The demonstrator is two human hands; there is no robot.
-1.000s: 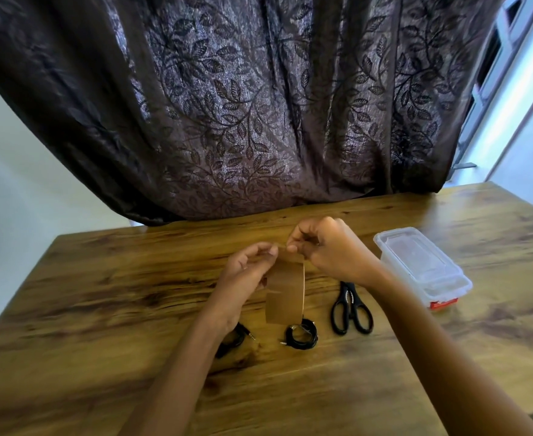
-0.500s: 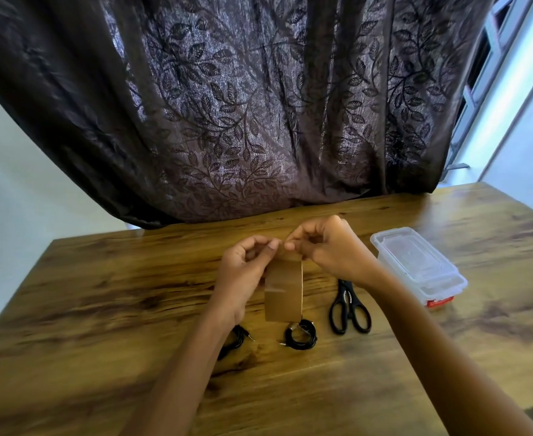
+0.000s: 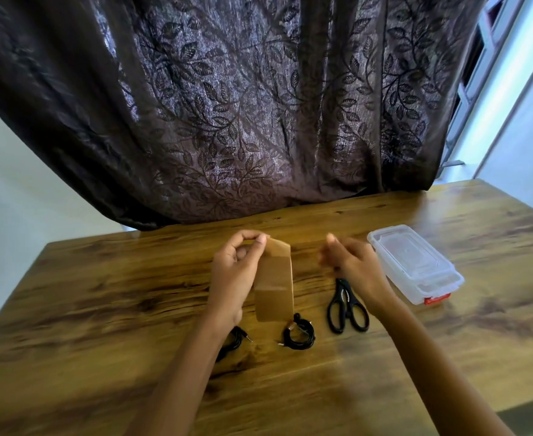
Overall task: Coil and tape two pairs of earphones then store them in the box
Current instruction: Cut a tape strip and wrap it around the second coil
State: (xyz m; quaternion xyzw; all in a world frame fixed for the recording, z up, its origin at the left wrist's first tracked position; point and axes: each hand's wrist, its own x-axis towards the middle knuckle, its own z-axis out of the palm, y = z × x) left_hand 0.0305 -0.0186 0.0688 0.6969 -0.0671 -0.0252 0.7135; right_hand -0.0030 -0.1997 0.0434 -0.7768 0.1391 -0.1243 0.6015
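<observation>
A strip of brown tape [image 3: 274, 283] hangs from my left hand [image 3: 237, 272], which pinches its top edge above the table. My right hand [image 3: 351, 267] is a little to the right of the tape, blurred, fingers loosely curled, holding nothing I can make out. Below the tape lies a coiled black earphone [image 3: 299, 335] on the wood. A second black earphone coil [image 3: 235, 339] lies to its left, partly hidden by my left forearm. The clear plastic box [image 3: 416, 265] with a red latch stands shut at the right.
Black scissors [image 3: 347, 308] lie between the coils and the box, just under my right wrist. The wooden table [image 3: 101, 309] runs back to a dark leaf-patterned curtain [image 3: 243, 105]. A window frame shows at the top right.
My right hand has let go of the tape's top edge and moved right. The tape now hangs from my left hand alone.
</observation>
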